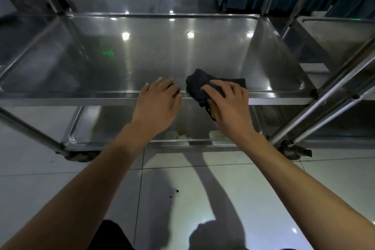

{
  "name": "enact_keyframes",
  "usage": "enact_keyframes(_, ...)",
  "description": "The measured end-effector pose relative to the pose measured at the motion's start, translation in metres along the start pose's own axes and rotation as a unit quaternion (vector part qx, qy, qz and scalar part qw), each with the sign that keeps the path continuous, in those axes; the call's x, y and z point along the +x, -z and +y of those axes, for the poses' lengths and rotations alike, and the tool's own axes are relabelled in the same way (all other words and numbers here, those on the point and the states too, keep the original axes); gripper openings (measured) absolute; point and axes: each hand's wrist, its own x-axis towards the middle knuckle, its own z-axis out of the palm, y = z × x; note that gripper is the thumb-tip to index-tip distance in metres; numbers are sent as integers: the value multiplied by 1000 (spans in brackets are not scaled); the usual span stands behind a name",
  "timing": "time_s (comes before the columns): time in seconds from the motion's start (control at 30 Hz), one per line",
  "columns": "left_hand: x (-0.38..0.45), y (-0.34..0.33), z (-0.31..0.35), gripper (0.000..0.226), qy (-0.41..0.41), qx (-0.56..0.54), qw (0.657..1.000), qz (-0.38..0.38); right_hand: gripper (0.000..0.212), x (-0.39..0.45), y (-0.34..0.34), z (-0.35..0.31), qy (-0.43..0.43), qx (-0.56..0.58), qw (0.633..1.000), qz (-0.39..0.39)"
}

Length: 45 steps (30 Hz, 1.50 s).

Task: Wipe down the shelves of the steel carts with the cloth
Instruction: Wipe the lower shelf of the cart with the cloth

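The person is pressing the dark cloth (199, 85) onto the middle shelf (142, 50) at its near edge with the right hand (227, 99), fingers gripping it, the left hand (158, 97) resting relaxed beside, while the smeared bottom shelf (113, 124) and neighbouring cart (334, 34) are probably awaiting wiping.

Two bare forearms are seen, no sleeves reaching the wrists or elbows in view. No rings, watch or bands are worn on the left hand (157, 103) or right hand (230, 105). Nails are kept short. Dark clothing (109, 237) is glimpsed well behind the left hand, at the bottom edge.
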Motion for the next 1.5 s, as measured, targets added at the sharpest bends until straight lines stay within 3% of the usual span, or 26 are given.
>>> enact_keyframes(0.2, -29, 5, 5, 45, -33, -1, 998, 52, 44, -22, 1, -4, 62, 66, 994, 56)
enact_keyframes(0.4, -64, -10, -5, 39, -97, -7, 988, 121, 41, -71, -9, -13, 117, 112, 987, 6)
enact_keyframes(0.5, -82, -31, -22, 34, -103, 23, 992, 64, 40, -90, -30, -11, 93, 136, 985, -54)
enact_keyframes(0.7, -92, -70, -53, 41, 20, 52, 992, -113, 44, -95, -81, -4, 51, 196, 973, -110)
enact_keyframes(0.83, -97, -82, -65, 43, 38, 43, 982, -180, 38, -76, -114, -8, 69, 221, 967, -104)
enact_keyframes(0.97, -138, -77, -94, 46, 31, 109, 963, -245, 35, -53, -142, -23, 116, 253, 953, -121)
enact_keyframes(1.33, -162, -81, -215, 27, 135, 108, 964, -203, 35, -14, -193, -79, 177, 227, 944, -160)
enact_keyframes(1.4, -163, -81, -231, 31, 171, 103, 962, -184, 34, -6, -192, -88, 149, 239, 947, -154)
enact_keyframes(1.5, -167, -85, -244, 34, 217, 59, 962, -156, 32, -7, -195, -113, -29, 320, 936, -147)
